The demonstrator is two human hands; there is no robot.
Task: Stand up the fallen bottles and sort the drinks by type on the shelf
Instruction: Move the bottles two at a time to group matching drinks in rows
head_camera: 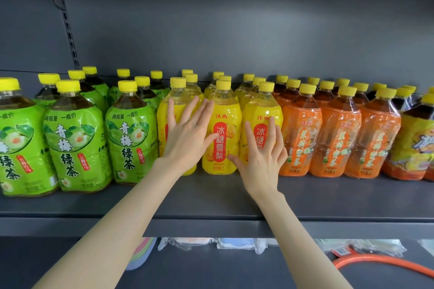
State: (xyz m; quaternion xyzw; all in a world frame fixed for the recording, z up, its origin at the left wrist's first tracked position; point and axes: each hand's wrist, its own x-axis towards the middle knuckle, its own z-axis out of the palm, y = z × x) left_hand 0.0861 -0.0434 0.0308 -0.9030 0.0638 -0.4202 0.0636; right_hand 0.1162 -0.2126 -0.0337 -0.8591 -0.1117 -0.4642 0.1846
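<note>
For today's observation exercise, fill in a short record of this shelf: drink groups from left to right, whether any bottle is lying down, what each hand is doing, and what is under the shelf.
groups, left to right: green-label bottles; yellow-label bottles; orange-label bottles; a differently wrapped bottle at far right
caps: yellow on all
fallen bottles: none visible; all stand upright
left hand: open, fingers spread, in front of the yellow-label bottles; contact unclear
right hand: open, in front of the same group
shelf: dark grey
below shelf: packaged goods and an orange hose
</note>
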